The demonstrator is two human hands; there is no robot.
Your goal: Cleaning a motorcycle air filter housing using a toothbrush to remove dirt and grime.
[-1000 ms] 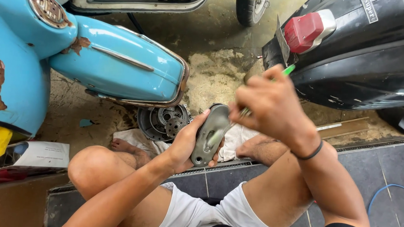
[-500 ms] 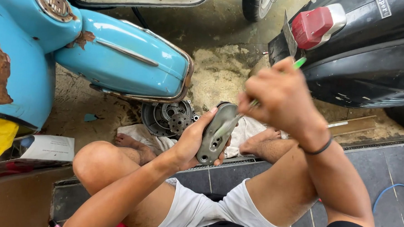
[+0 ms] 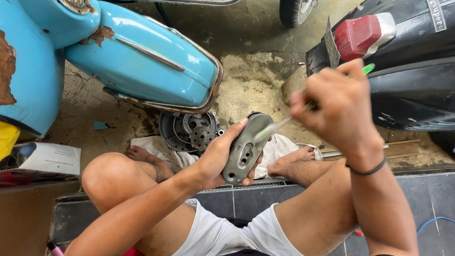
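My left hand (image 3: 217, 158) grips a grey oval metal cover (image 3: 246, 148) with two holes, held upright between my knees. My right hand (image 3: 338, 104) is closed around a green-handled toothbrush (image 3: 294, 118), whose blurred head rests against the upper part of the cover. A black band sits on my right wrist. I sit on a dark tiled step with bare feet on a white cloth (image 3: 275, 150).
A round metal clutch-like part (image 3: 189, 131) lies on the sandy ground under the light blue scooter (image 3: 138, 57). A black scooter with a red tail light (image 3: 359, 34) stands at the right. A white box (image 3: 47, 158) lies at the left; a blue cable (image 3: 438, 221) is at the right.
My right hand has shifted slightly with the toothbrush over the cover, which stays in my left hand. The view has drifted a little.
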